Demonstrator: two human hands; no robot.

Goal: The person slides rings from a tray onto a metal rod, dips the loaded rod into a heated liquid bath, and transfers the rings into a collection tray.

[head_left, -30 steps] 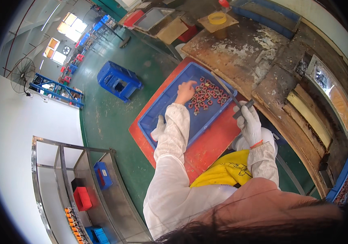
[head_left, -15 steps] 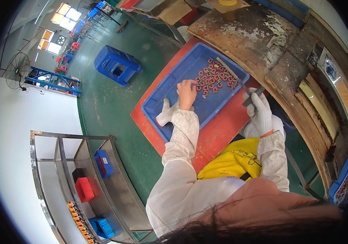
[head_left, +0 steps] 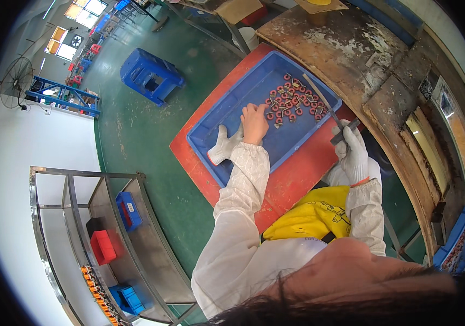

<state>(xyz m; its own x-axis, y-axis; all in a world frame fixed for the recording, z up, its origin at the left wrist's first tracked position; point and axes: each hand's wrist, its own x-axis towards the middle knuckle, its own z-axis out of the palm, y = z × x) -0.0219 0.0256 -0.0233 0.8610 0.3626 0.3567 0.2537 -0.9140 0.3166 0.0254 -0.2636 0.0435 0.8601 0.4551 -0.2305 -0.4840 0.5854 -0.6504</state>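
My bare left hand (head_left: 254, 124) is over the blue plastic tray (head_left: 200, 127), its fingers curled together at the left edge of a pile of small red ring-shaped parts with metal pieces (head_left: 295, 100). Whatever the fingers may hold is hidden. A white knit glove (head_left: 223, 146) lies in the tray, just left of that hand and partly behind it. My right hand (head_left: 355, 155), in a white glove, is closed around a long thin metal tool with a dark crosspiece (head_left: 327, 106). The tool's shaft reaches over the tray's right edge, beside the pile.
The tray rests on a red board (head_left: 292, 176). A worn wooden workbench (head_left: 346, 54) curves along the right. Further left stand a blue stool (head_left: 151, 76) and a metal shelf rack (head_left: 156, 255) with a red bin (head_left: 102, 247) and blue bins.
The view has shifted a little, so the tray sits slightly higher and further right. My left fingers have curled in more beside the pile. My right hand still holds the tool.
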